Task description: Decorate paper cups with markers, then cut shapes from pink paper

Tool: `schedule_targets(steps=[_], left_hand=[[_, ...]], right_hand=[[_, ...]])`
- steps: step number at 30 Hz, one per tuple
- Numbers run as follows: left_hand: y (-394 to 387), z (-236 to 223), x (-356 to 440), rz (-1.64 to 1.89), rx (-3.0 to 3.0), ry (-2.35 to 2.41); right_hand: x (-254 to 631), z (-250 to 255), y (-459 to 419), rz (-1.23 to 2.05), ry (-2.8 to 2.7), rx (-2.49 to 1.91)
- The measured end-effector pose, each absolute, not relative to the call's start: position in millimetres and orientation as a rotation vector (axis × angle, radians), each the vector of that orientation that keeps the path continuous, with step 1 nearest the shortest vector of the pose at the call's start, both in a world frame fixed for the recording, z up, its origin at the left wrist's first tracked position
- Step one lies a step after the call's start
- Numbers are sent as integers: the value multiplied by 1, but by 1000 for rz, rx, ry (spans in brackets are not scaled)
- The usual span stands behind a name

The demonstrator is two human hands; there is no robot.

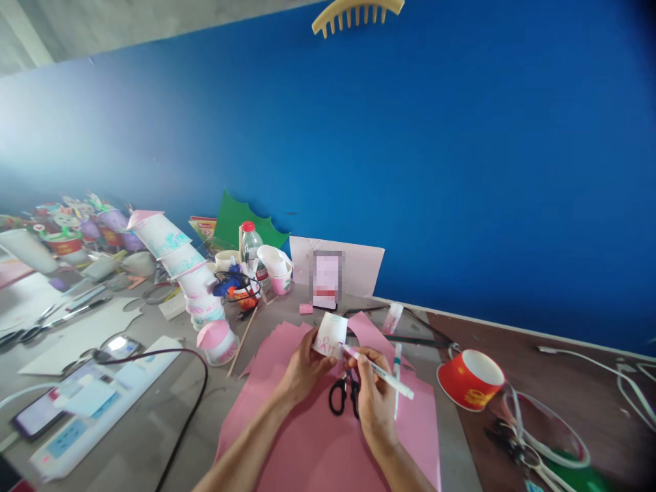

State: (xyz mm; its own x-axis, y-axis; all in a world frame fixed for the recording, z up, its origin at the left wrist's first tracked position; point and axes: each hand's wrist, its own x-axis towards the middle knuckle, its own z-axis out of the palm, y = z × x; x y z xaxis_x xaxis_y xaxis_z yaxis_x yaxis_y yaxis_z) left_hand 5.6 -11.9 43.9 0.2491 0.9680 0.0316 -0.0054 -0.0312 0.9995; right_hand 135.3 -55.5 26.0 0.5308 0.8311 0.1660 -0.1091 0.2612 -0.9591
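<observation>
Small white paper cup (pixel 333 331) gripped in the left hand (pixel 308 359), slim white marker with a pink end (pixel 389 379) in the right hand (pixel 376 383)

The cup, marked with pink line drawings, is in front of the person, over the far part of a large pink paper sheet (pixel 307 444). The left hand is curled on its lower part, thumb at the near edge and fingers at the left side, opened only as wide as the cup. The right hand is closed in a writing grip, thumb and fingers pinching the marker's barrel. The pink end points at the cup's right side; whether it touches cannot be told.

Just below the cup, between the hands, lie scissors with black loop handles (pixel 344 403), close to the right hand's fingers. A white marker with a teal band (pixel 397 369) lies just right of that hand. The widest stretch of pink sheet runs between the forearms. To its right, near the edge where the grey tabletop (pixel 133 451) meets a brown surface (pixel 574 383), stands a red paper cup with a white inside (pixel 458 383). To its left are a thin wooden stick (pixel 242 342) and a leaning stack of decorated white cups (pixel 179 263). Beyond the table's far edge rises a blue wall (pixel 461 171).
</observation>
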Motion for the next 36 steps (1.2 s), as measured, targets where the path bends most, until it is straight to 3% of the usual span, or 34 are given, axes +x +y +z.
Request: schedule_targets(steps=[36], left_hand=[[-11, 39, 4, 1045, 1367, 1003]], right_hand=[[136, 25, -55, 727, -750, -1105]])
